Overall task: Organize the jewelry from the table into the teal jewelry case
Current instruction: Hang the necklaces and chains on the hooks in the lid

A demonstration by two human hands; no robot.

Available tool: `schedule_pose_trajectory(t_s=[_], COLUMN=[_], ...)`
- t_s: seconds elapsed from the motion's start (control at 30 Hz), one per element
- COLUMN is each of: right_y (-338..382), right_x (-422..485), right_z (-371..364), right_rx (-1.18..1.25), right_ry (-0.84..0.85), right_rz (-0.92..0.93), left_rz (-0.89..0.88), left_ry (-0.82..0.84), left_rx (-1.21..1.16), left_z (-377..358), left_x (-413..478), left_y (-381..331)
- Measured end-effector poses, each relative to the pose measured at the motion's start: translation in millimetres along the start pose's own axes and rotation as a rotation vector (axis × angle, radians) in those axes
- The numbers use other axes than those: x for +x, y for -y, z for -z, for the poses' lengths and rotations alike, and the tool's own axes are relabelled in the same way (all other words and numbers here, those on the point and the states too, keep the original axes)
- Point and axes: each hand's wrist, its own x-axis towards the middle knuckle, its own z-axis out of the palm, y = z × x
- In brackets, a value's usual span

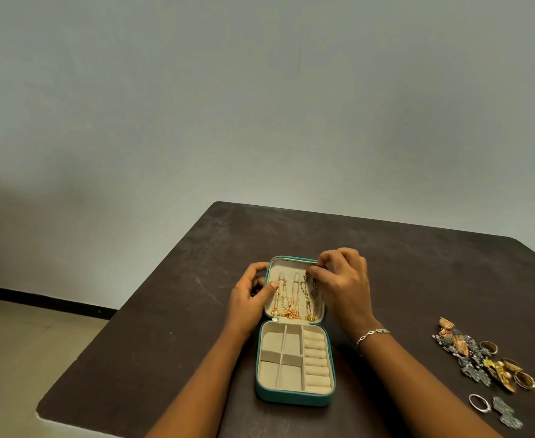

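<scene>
The teal jewelry case [294, 400] lies open on the dark table [177, 327], its beige lid raised at the far side. Several gold chains [294, 300] hang inside the lid. My left hand [249, 298] grips the lid's left edge, thumb pressed on the lining. At the lid's top right, my right hand [342, 279] pinches the upper end of the rightmost gold chain. The base's beige compartments and ring rolls [316, 358] hold nothing. A heap of loose jewelry [484, 358], gold and silver earrings and rings, lies at the table's right.
A silver ring [478, 403] and silver leaf-shaped pieces [506, 412] lie near the table's front right edge. A bracelet [372, 336] sits on my right wrist. The table's left edge drops to a tiled floor; a plain wall stands behind.
</scene>
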Motion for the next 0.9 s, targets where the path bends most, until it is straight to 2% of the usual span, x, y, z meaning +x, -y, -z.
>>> schedule_pose_trajectory(t_s=[0.2,0.3,0.4,0.53,0.6,0.7,0.9], right_y=[7,9,12,15,17,20,25], right_x=[-2,-2,-3,-14,-18,-19,-24], right_z=[2,-1,4,14,18,27,35], right_rx=[0.168,0.289,0.552,0.931,1.077,1.166,1.176], right_ry=[0.049,0.020,-0.026,0.126,0.144,0.091,0.061], right_rz=[-0.209,-0.352,-0.556,-0.781,-0.815,-0.778,-0.731], left_rz=[-0.013,-0.024,-0.036,-0.104,-0.148,-0.198,-0.226], left_ry=[0.009,0.012,0.004,0.009,0.009,-0.001,-0.050], left_rx=[-0.006,-0.014,-0.024,-0.021,0.010,0.053,0.072], left_z=[-1,-1,0,-1,-3,-4,-5], left_x=[0,0,-2,-4,-5,-7,-9], left_y=[-1,0,1,-3,-6,-8,-2])
